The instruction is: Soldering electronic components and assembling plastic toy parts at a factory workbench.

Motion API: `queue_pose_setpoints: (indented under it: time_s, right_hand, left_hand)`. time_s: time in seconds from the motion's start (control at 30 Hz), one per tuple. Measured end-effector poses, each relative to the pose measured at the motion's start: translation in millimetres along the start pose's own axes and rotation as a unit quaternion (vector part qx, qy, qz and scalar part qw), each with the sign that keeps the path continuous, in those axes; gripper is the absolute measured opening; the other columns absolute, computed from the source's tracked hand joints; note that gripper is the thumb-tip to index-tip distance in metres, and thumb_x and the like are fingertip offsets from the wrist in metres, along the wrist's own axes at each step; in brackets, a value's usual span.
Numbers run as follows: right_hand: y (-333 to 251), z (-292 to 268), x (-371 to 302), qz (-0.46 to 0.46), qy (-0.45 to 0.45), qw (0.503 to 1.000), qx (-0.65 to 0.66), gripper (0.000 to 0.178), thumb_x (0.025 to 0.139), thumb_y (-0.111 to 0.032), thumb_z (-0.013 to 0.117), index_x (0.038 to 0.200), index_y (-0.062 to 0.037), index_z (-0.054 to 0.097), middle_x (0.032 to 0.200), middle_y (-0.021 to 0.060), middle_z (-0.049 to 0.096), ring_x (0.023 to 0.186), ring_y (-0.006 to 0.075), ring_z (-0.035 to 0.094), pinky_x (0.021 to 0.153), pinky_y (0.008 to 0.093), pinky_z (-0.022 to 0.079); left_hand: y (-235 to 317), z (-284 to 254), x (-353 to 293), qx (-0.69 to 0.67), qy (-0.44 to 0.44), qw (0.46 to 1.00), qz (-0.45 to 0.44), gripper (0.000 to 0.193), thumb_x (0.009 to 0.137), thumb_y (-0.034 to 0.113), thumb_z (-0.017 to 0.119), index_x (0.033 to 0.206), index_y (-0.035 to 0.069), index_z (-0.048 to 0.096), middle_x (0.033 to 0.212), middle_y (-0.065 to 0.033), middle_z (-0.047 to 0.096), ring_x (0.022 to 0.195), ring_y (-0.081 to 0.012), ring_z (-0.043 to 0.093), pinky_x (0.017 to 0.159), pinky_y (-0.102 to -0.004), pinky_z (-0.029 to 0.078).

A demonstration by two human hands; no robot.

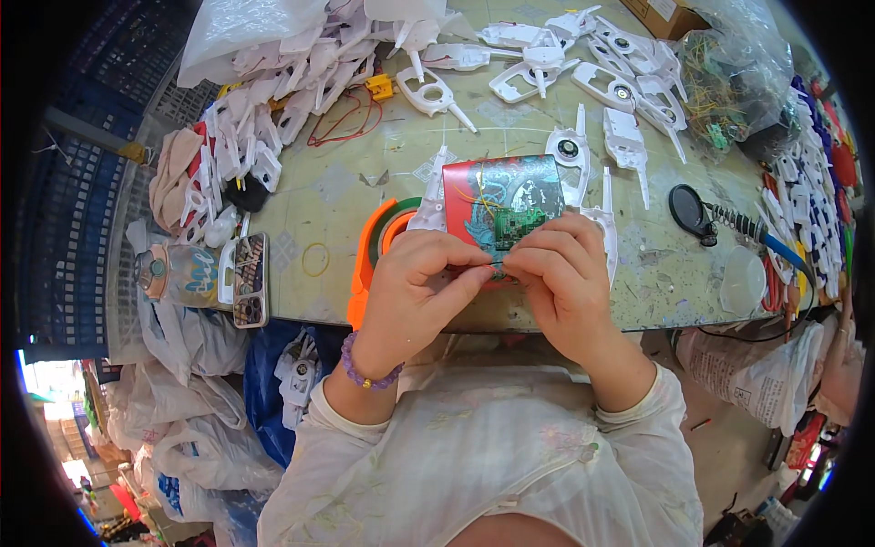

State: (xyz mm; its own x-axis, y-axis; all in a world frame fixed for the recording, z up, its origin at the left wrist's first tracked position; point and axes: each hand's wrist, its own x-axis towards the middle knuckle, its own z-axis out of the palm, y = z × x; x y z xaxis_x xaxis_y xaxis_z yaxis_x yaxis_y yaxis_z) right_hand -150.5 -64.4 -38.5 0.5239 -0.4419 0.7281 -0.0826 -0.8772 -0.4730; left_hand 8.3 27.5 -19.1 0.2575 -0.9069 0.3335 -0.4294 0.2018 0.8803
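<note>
Left hand (410,284) and right hand (567,287): thumbs and forefingers pinched closed, tips nearly meeting; item between too small to tell. Green circuit board (521,221) just beyond, 1 o'clock, over red-and-teal box (458,187). Judged mid-work — board not yet housed; white housing (567,169), 1 o'clock, already bears a round dark part (567,148).

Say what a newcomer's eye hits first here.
Probably the red-and-teal box mid-table, a green circuit board over its lower right, just beyond the fingertips of the left hand and right hand. Next, the orange tape dispenser left of the box, then white shells crowding the table's far side.
</note>
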Motion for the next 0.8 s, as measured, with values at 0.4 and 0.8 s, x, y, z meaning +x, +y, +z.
queue_pose_setpoints:
  time_s: [0.4,0.8]
  right_hand:
    - [11.3,-8.4,21.4,0.105,-0.033,0.994,-0.028,0.028,0.073,-0.013,0.069,0.099,-0.006,0.062,0.093,0.0088,0.061,0.092,0.0295,0.054,0.079,0.0395,0.042]
    - [19.3,-30.7,2.9,0.1,0.088,0.989,0.063,0.031,0.08,-0.007,0.064,0.109,-0.0018,0.056,0.103,0.011,0.061,0.094,0.0244,0.057,0.082,0.035,0.044]
  left_hand:
    - [4.9,0.3,7.9,0.141,0.009,0.986,0.094,0.011,0.068,0.003,0.068,0.078,0.003,0.065,0.085,-0.0085,0.064,0.081,-0.0235,0.06,0.069,-0.032,0.047]
    - [0.6,3.4,7.3,0.237,-0.023,0.955,0.175,0.014,0.069,0.001,0.068,0.082,0.001,0.061,0.101,-0.0098,0.065,0.097,-0.0269,0.063,0.077,-0.0335,0.052]
